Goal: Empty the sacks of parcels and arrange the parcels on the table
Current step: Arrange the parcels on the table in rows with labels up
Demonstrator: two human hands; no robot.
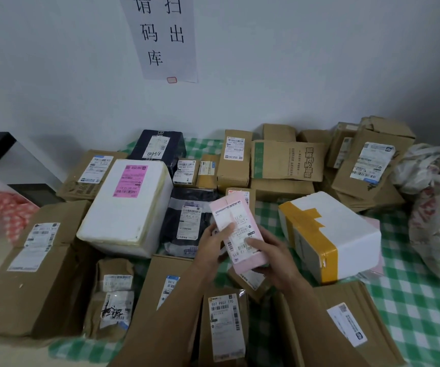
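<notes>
Parcels [36, 282] crowded the counter [412, 308]. You held a pink parcel [242, 226] above them, label up. Your left hand [213, 243] gripped its left edge, thumb across the label, and your right hand [275, 256] curled round its near right corner. Just right of your right hand lay a white foam box [346, 234] banded with yellow tape. Left of your left hand lay a larger foam box [131, 205] with a pink label. A dark mailer bag [184, 221] sat beyond your left hand, and brown cartons [224, 327] lay under your forearms.

The sacks [436, 226] lie right of the parcels [285, 160] on the table [420, 300] (wall sign [160, 35] behind).
</notes>
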